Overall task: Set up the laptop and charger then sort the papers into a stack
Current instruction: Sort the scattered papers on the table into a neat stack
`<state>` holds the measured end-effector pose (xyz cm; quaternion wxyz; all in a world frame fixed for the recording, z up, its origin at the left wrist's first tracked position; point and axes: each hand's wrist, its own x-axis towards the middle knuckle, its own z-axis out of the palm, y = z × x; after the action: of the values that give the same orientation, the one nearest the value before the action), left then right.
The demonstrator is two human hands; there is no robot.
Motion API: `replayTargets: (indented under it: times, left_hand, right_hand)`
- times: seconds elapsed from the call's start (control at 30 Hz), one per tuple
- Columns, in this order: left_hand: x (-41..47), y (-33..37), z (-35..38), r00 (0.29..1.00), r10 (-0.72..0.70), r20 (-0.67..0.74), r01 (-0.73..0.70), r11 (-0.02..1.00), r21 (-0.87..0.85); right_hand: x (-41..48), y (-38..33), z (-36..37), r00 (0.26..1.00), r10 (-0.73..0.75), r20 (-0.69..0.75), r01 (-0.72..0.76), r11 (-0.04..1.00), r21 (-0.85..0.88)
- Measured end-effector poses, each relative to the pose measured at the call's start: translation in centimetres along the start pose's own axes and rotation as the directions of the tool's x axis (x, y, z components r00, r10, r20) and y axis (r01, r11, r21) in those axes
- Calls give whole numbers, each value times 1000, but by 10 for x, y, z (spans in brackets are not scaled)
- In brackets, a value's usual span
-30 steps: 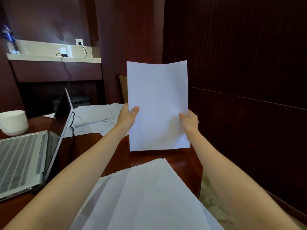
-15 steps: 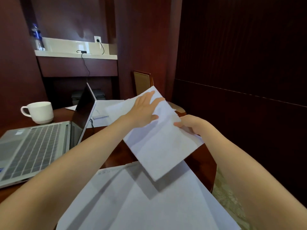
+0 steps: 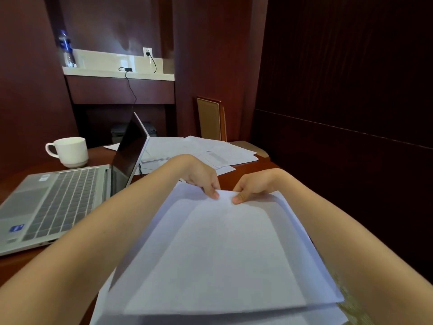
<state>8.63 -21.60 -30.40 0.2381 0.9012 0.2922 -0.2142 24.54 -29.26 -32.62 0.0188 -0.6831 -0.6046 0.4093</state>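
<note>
Papers (image 3: pixel 222 254): smooth, flat, white rectangles

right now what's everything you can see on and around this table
laptop: one, silver, open on table's left
mug: one, white, beyond laptop
water bottle: one, blue label, on ledge
charger cable: one, black, wall socket down off ledge
loose papers: several, white, table's far side
near stack: several sheets, white, table's near edge
top sheet: one, white, over near stack
chair: one, tan pad, beyond table
left hand: pinches top sheet's far edge
right hand: pinches same edge
</note>
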Motion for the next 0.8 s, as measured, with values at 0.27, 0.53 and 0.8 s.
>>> replayTargets:
  times: [0.27,0.53,0.8]
  left_hand:
    - [-4,-18,27,966,-80,247,126,977,-175]
    - [-9,-24,33,940,-127,317,191,965,-180]
    - [8,-44,20,961,-223,-165,194,965,-174]
  right_hand:
    - [6,0,-1,991,13,133,-7,999,-42]
    - [16,-5,3,983,21,184,-14,999,-35]
    - [31,-14,2,997,11,-82,-6,998,63]
